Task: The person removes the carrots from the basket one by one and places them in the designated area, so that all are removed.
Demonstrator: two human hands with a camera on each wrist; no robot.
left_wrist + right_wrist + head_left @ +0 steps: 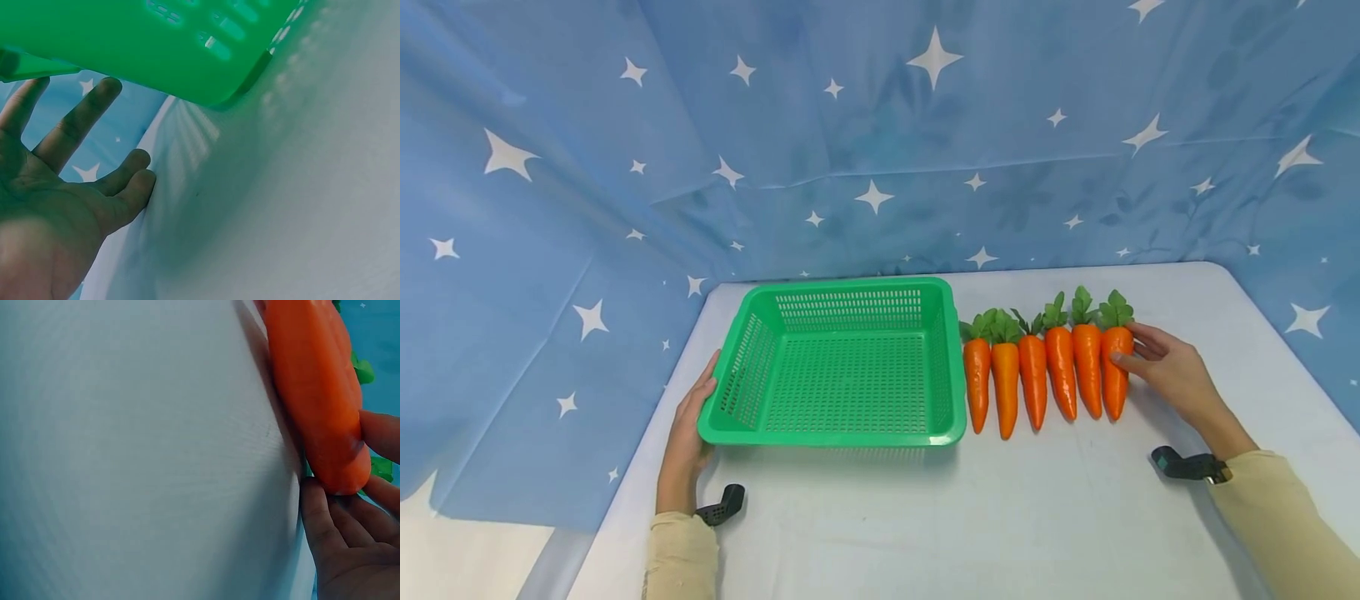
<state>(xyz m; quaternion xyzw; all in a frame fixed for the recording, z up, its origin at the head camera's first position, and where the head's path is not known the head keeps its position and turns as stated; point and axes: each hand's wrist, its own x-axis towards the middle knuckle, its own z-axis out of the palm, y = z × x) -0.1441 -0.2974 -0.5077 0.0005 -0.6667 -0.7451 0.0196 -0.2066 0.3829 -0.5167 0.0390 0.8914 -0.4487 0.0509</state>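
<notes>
A green plastic basket (850, 437) with slotted walls stands on the table, nothing inside it. Along its left side rests my left hand (688, 425), fingers spread; in the left wrist view two fingertips (107, 87) reach the rim from below. To the right of the basket lies a row of several orange carrots (1033, 379) with green leafy tops, thin ends toward me. My right hand (1172, 371) holds the rightmost carrot (1115, 387) near its thick end. In the right wrist view the thumb (381, 432) lies on the carrot and the other fingers are around its end.
A white cloth covers the table (1000, 517). Blue fabric (872, 125) with white stars hangs behind it and along the left side. Each wrist wears a black camera (1183, 462) below the hand.
</notes>
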